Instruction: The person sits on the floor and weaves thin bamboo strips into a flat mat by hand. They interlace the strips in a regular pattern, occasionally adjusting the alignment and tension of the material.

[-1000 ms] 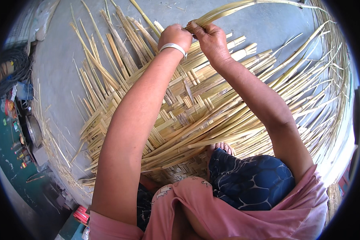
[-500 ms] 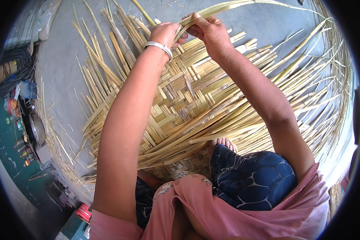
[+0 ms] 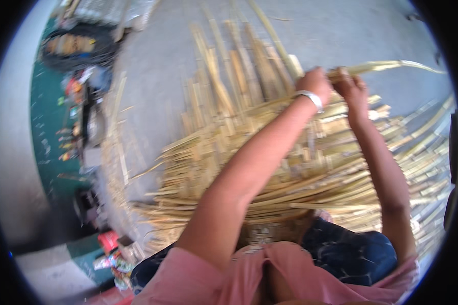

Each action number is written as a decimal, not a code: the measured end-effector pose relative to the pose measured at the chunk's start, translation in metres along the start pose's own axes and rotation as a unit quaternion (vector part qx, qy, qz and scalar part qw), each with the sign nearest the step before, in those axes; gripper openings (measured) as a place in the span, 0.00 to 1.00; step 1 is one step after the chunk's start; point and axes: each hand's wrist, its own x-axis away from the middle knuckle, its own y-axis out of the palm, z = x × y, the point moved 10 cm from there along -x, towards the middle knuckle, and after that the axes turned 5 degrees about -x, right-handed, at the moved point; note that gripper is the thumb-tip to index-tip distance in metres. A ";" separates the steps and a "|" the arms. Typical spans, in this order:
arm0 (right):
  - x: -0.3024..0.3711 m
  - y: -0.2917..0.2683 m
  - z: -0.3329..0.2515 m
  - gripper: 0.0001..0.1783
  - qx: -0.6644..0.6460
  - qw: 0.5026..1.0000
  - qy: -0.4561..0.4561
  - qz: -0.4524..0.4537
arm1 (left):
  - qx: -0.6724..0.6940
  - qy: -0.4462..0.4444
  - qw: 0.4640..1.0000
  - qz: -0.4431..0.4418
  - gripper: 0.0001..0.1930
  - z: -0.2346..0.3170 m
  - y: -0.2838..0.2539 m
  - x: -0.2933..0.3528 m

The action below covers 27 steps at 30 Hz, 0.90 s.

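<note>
My left hand (image 3: 315,84), with a pale band (image 3: 309,100) at its wrist, is closed on a long split reed strip (image 3: 381,66) at the far edge of a woven reed mat (image 3: 269,157). Close beside it, my right hand (image 3: 352,91) pinches the same strip, whose loose end arches out to the right. Motion blurs the fingers of both hands. Under my forearms the mat shows crossed flat strips, with unwoven ends fanning out at the far side and the right.
Many loose reeds (image 3: 417,183) stick out to the right over the grey floor (image 3: 351,30). A coil of dark cable (image 3: 79,48) lies at the far left. Below it, small mixed items sit along a green floor strip (image 3: 48,132). My bent knee (image 3: 351,254) is by the mat's near edge.
The view has swung left, so the mat and hands appear farther right and the left-side clutter shows more. Both hands still hold the strip. The picture is now blurred.
</note>
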 end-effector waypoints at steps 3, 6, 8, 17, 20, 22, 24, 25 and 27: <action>-0.006 0.051 0.036 0.14 -0.059 0.995 0.002 -0.085 | -0.019 -0.088 0.995 0.036 0.11 -0.058 -0.034 -0.002; -0.020 0.048 0.053 0.14 -0.099 0.985 -0.046 -0.132 | 0.006 -0.091 0.995 0.051 0.12 -0.083 -0.016 -0.012; -0.029 0.036 0.067 0.14 -0.087 0.992 -0.011 -0.094 | 0.016 -0.077 0.995 0.069 0.12 -0.086 -0.016 -0.017; -0.017 0.047 0.055 0.11 -0.139 0.981 0.065 -0.116 | 0.404 -0.226 0.886 -0.019 0.08 -0.098 0.002 0.001; -0.012 0.061 0.056 0.11 -0.162 0.971 0.066 -0.165 | 0.478 -0.236 0.846 -0.011 0.07 -0.107 0.001 0.001; -0.006 0.078 0.044 0.10 -0.156 0.956 0.026 -0.245 | 0.475 -0.168 0.864 0.025 0.06 -0.104 -0.018 -0.006; -0.016 0.067 0.041 0.11 -0.145 0.972 0.028 -0.183 | 0.444 -0.150 0.883 0.002 0.07 -0.100 -0.022 -0.006; -0.021 0.063 0.035 0.12 -0.143 0.975 0.013 -0.171 | 0.423 -0.123 0.898 -0.021 0.08 -0.092 -0.024 -0.007; -0.026 0.055 0.037 0.12 -0.132 0.980 0.030 -0.146 | 0.396 -0.102 0.911 -0.048 0.08 -0.081 -0.022 -0.007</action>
